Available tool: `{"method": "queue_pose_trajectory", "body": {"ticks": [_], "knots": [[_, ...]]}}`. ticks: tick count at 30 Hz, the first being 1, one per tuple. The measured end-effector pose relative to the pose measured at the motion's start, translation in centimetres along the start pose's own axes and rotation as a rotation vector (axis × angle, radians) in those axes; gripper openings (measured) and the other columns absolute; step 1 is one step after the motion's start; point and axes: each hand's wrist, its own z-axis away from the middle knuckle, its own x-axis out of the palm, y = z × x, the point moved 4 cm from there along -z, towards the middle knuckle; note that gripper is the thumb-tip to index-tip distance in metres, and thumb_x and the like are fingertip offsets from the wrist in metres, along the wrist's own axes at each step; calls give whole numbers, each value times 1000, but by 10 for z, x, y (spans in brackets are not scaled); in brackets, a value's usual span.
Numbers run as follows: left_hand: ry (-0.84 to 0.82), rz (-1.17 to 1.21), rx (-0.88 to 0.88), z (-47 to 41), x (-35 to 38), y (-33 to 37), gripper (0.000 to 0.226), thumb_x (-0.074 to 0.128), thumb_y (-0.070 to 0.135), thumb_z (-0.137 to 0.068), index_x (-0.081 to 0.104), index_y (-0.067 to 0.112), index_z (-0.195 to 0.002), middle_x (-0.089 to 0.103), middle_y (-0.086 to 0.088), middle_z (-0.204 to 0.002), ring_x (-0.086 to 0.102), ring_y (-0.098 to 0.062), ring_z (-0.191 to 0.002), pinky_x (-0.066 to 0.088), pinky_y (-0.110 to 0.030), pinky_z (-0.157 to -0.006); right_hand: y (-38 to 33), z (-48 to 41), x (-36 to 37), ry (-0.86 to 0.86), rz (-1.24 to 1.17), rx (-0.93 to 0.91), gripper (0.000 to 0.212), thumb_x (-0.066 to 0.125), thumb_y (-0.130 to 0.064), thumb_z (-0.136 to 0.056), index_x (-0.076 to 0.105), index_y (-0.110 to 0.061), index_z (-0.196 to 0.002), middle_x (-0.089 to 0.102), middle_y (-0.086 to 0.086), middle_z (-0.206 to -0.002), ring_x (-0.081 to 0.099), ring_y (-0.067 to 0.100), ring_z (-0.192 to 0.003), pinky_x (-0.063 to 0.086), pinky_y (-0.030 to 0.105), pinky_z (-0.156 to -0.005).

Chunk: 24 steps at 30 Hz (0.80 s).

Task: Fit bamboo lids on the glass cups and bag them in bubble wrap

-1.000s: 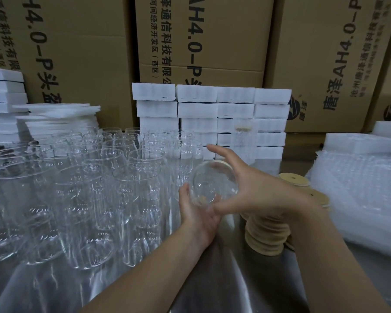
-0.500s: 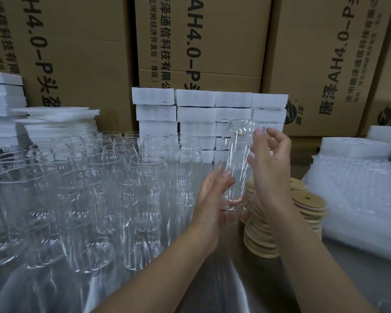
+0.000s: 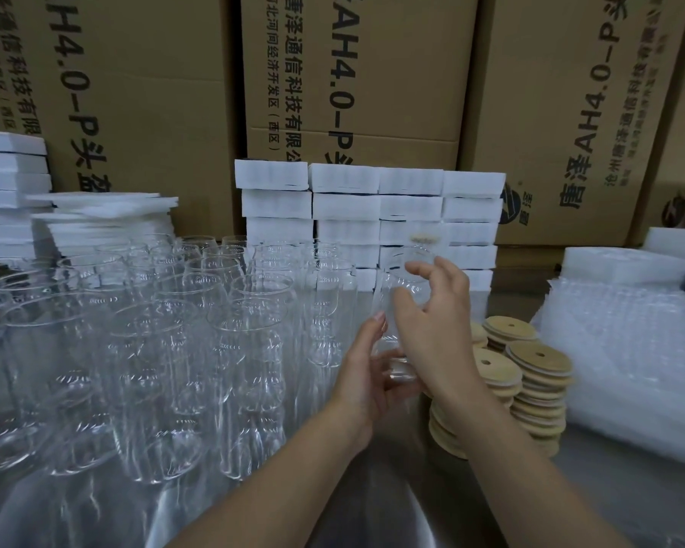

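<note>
Glass cup (image 3: 390, 306) in left hand (image 3: 366, 373)

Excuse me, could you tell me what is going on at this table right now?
A person holds one clear glass cup in both hands: the left hand grips its base, the right hand its side. It has no lid yet. Stacked bamboo lids sit just right of it, bubble wrap beyond, more empty cups at left.

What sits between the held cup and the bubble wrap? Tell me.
Stacks of bamboo lids stand between the glass cup and the bubble wrap, seen in the head view.
</note>
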Motion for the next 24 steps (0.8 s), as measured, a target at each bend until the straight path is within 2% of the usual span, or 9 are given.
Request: {"method": "queue_pose_trajectory", "body": {"ticks": [2, 4, 6, 8, 11, 13, 17, 20, 24], "knots": [[-29, -16, -27, 3, 2, 2, 77, 66, 58, -67, 54, 16, -131, 62, -10, -85, 65, -18, -57, 54, -27, -52, -4, 2, -1, 26, -23, -45, 18, 55, -17, -90, 60, -28, -104, 40, -13, -136, 47, 21, -124, 36, 35, -106], [-50, -10, -60, 4, 3, 5, 84, 63, 60, -68, 50, 13, -136, 63, -14, -91, 68, -22, -63, 54, -29, -52, -11, 6, -5, 120, -105, -108, 14, 54, -16, -89, 65, -25, -91, 54, -19, -118, 48, 5, -119, 35, 17, -99], [-79, 32, -103, 5, 4, 6, 85, 64, 62, -67, 51, 8, -131, 65, -10, -76, 67, -23, -57, 53, -27, -49, -17, 11, -8, 210, -184, -171, 17, 51, -18, -85, 67, -24, -83, 61, -19, -101, 54, 1, -107, 37, 12, -90], [-121, 89, -135, 6, 7, 5, 81, 61, 63, -65, 52, 9, -125, 66, -7, -67, 66, -21, -54, 52, -25, -48, -20, 15, -9, 256, -217, -246, 16, 50, -17, -80, 65, -22, -79, 63, -15, -90, 59, 8, -98, 44, 22, -86], [-168, 155, -171, 6, 6, 5, 76, 57, 67, -67, 67, 5, -110, 70, -8, -76, 70, -22, -64, 55, -27, -55, -25, 20, -9, 303, -168, -390, 17, 50, -20, -79, 66, -15, -79, 61, -14, -81, 61, 16, -88, 49, 32, -80], [-175, 190, -178, 4, 5, 8, 73, 53, 72, -72, 76, 6, -91, 70, -7, -81, 70, -21, -70, 56, -28, -60, -26, 23, -7, 308, -113, -456, 24, 48, -23, -78, 68, -11, -78, 61, -13, -79, 60, 17, -87, 49, 37, -80], [-156, 163, -162, 2, 4, 16, 68, 52, 72, -69, 78, 10, -75, 68, -3, -79, 68, -16, -68, 54, -24, -61, -23, 24, 0, 314, -38, -537, 24, 50, -20, -77, 70, -9, -79, 68, -5, -83, 60, 18, -88, 49, 47, -80], [-164, 192, -213, 8, 8, 21, 67, 57, 68, -64, 77, 9, -88, 72, -7, -85, 72, -21, -73, 57, -27, -62, -21, 25, 3, 326, -21, -587, 23, 53, -21, -77, 69, -9, -87, 66, -6, -91, 61, 17, -91, 48, 48, -82], [-175, 300, -267, 14, 15, 25, 80, 66, 65, -60, 58, 8, -117, 67, -8, -93, 71, -26, -77, 59, -32, -63, -21, 25, 3, 332, -34, -620, 27, 60, -27, -76, 69, -9, -94, 67, -1, -98, 62, 21, -95, 47, 48, -85]]}}
